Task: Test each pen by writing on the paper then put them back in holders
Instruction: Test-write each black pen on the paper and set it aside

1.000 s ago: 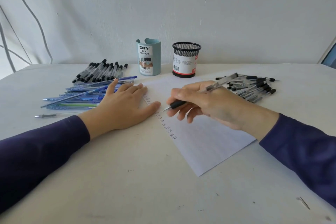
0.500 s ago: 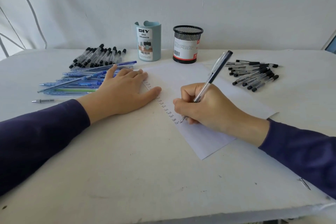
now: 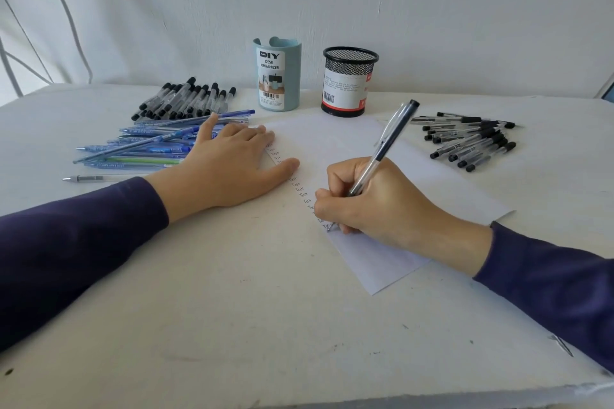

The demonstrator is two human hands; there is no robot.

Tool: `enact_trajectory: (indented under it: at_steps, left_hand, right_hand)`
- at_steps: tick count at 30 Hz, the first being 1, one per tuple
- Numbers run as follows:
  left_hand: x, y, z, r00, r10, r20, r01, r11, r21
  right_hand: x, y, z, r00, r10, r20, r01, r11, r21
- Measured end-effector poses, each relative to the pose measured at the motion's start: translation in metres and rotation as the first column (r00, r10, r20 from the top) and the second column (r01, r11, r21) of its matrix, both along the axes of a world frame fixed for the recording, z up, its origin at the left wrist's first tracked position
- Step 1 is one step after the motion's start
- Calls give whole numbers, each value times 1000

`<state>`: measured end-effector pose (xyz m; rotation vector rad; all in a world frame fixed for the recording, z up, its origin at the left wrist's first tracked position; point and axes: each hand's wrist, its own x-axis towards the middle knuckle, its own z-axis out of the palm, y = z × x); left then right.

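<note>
My right hand [image 3: 382, 202] grips a clear pen with a black cap end [image 3: 385, 146], its tip touching the white paper [image 3: 349, 139] at the bottom of a column of handwritten words. My left hand [image 3: 229, 166] lies flat and open on the paper's left edge. A pale blue holder [image 3: 278, 75] and a black mesh holder [image 3: 349, 81] stand at the back. Black-capped pens lie in a pile at the back left [image 3: 186, 103] and another at the right [image 3: 471, 141]. Blue pens [image 3: 146, 146] lie partly under my left fingers.
A single clear pen [image 3: 99, 178] lies alone left of my left wrist. The white table [image 3: 249, 309] ends at a near edge along the bottom of the view. A white wall stands right behind the holders.
My right hand turned the pen from lying flat to upright, moved down the paper and set the tip at the column's end. The left hand stayed put.
</note>
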<state>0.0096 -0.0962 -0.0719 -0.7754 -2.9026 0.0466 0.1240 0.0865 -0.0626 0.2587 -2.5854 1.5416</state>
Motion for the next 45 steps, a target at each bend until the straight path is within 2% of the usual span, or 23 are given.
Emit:
enact_trajectory:
  at_steps: [10,45]
  left_hand:
    - [0,0,0,1000,-1,-2,1,1000,4]
    - [-2,1,-1,1000,-4,-2,4,1000,21]
  right_hand:
    - [0,1,3,999,-2,49,2,1000,2]
    - [-3,6,3,997,-47,59,45,998,36]
